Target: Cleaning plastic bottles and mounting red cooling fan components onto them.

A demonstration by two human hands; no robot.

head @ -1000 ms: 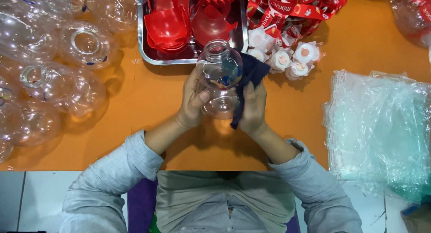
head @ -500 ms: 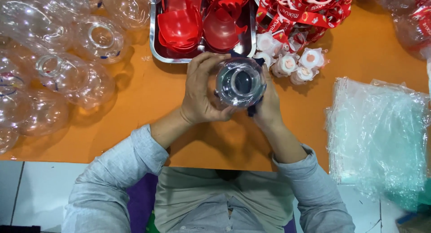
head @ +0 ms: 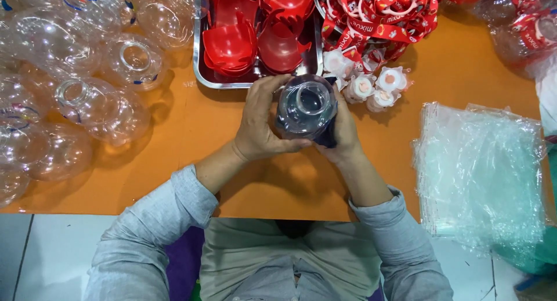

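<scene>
Clear plastic is what the person holds: a round transparent bottle [head: 306, 107] sits between both hands above the orange counter [head: 191, 138], its open mouth turned up toward the camera. The left hand [head: 262, 124] wraps the bottle's left side, fingers curled over the top edge and thumb low, a firm grip on it. The right hand [head: 343, 130] closes on the right side and presses a dark blue cloth [head: 326, 136] against the bottle wall; the cloth shows below and beside the bottle.

Just behind the bottle stands a metal tray [head: 200, 75] filled with red plastic parts [head: 232, 43]. To the right of the tray lies a heap of red and white straps [head: 377, 14], and a few small white caps [head: 371, 86] lie very near the right hand. Many empty clear bottles [head: 87, 98] cover the left part of the counter, well apart from the hands. On the right side lies a stack of clear plastic bags [head: 481, 167]. The person wears grey sleeves [head: 151, 231].
</scene>
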